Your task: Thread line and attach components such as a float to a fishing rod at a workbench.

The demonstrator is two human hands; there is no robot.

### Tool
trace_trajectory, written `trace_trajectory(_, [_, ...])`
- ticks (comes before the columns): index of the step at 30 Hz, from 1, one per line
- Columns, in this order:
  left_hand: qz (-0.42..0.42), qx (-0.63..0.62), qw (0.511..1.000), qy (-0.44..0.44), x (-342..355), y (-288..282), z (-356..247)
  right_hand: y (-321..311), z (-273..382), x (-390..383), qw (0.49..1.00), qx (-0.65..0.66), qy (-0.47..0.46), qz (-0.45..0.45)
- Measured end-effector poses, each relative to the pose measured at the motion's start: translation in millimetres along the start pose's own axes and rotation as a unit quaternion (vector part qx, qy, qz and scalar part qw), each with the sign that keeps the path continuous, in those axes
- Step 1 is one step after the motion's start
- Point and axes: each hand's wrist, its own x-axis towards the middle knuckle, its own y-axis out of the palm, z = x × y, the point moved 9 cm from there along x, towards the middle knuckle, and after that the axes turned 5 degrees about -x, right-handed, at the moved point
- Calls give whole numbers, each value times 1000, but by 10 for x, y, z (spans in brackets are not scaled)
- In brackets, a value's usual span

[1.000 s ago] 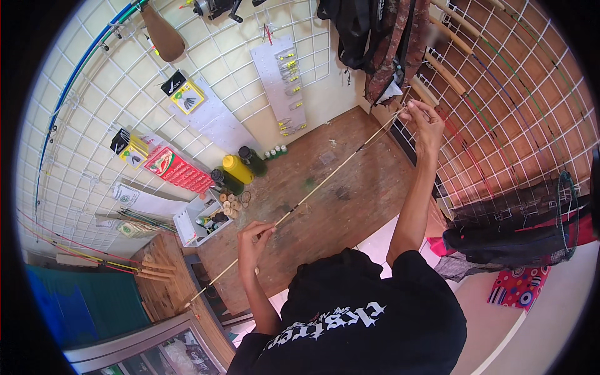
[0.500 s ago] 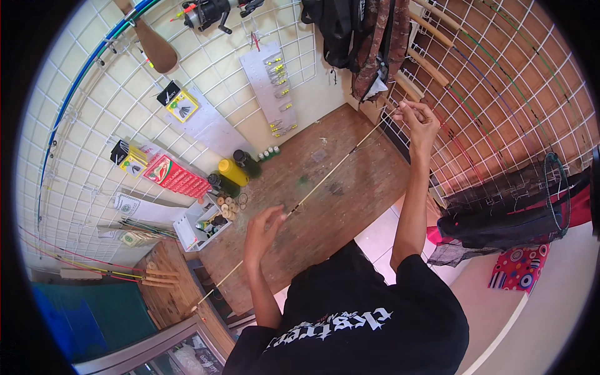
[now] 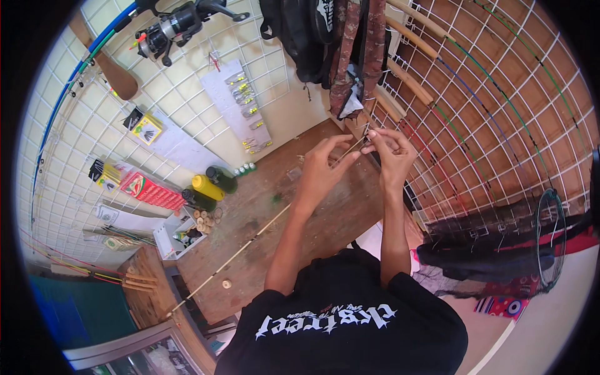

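Note:
A thin pale fishing rod (image 3: 250,240) with dark bands slants across the wooden workbench, from the lower left up to my hands. My left hand (image 3: 322,169) is curled around its upper part, thumb and fingers bent on either side. My right hand (image 3: 392,153) pinches at the rod's far end with thumb and forefinger. A small dark piece shows at those fingertips, too small to make out. The hands are close together, almost touching. A single round cork ring (image 3: 226,284) lies on the bench beside the rod's lower part.
On the workbench (image 3: 250,262) stand a yellow bottle (image 3: 206,186), dark bottles (image 3: 222,180), cork rings (image 3: 203,220) and a white box (image 3: 178,236). Wire grids hold a reel (image 3: 172,31) and several rods (image 3: 406,78). Bags (image 3: 359,44) hang near my hands; a landing net (image 3: 550,244) hangs right.
My left hand has slid up along the rod toward my right hand. My right hand has come slightly left and lower. The view has shifted, and the single cork ring now shows.

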Motion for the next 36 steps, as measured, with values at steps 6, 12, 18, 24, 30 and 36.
trace_trajectory(6, [63, -79, 992, -82, 150, 369, 353, -226, -84, 118, 999, 20, 27, 35])
trace_trajectory(12, [70, -87, 988, -106, 202, 470, 348, -305, -189, 219, 991, -6, 81, 103])
trace_trajectory(18, [70, -65, 990, -108, 253, 466, 370, -318, -305, 287, 989, -1, 91, 116])
trace_trajectory(24, [60, -57, 991, -103, 269, 422, 503, -298, -446, 327, 985, 19, 122, 123])
trace_trajectory(30, [66, -54, 985, -151, 292, 414, 582, -383, -509, 400, 990, 21, 102, 100])
trace_trajectory(36, [61, -9, 991, -115, 285, 328, 681, -474, -311, 443, 992, 117, 27, 41])
